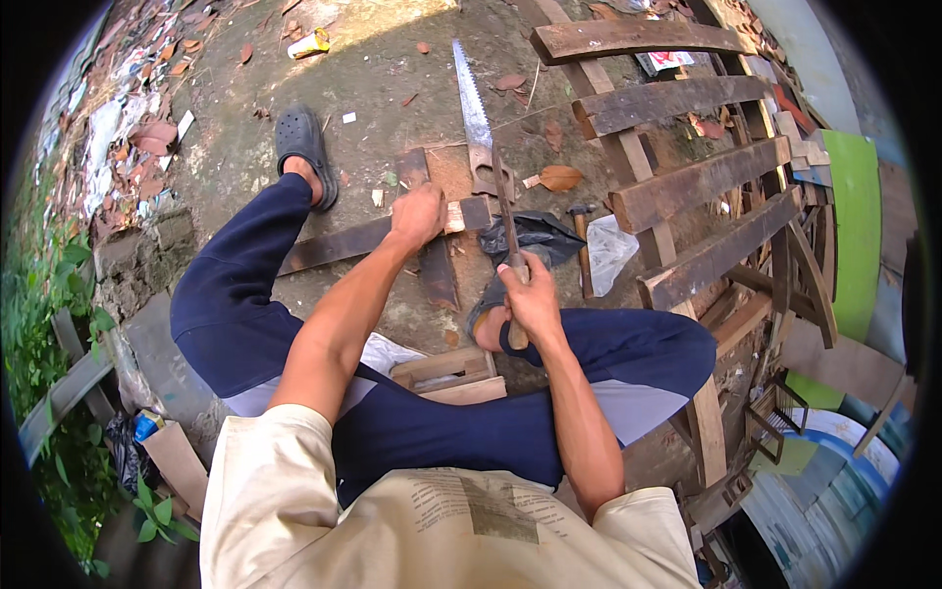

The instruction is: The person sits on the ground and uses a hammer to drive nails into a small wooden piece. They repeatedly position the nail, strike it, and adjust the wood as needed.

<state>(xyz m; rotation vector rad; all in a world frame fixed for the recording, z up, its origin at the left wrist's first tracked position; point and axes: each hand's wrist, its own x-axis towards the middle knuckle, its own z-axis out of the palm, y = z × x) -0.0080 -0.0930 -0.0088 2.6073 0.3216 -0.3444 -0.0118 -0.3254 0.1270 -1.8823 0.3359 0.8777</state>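
My left hand [419,214] is closed over a dark wooden plank [339,245] that lies crosswise over a shorter board [438,275]. Pale, freshly cut wood [455,217] shows right beside my fingers. In my right hand [531,297] is a long, narrow-bladed tool [506,201], gripped by its wooden handle and pointing away from me. Its blade seems edge-on, so its exact kind is unclear. It passes just right of the plank's end; contact cannot be told. Beyond lies a handsaw [473,103], its wooden handle close to the blade.
A hammer [583,250] lies on the right beside clear plastic [610,253] and a black plastic bag [535,238]. Farther right stands a slatted wooden frame [702,182]. Near my legs is a small wooden box [446,371]. Leaves and litter [147,137] cover the far left.
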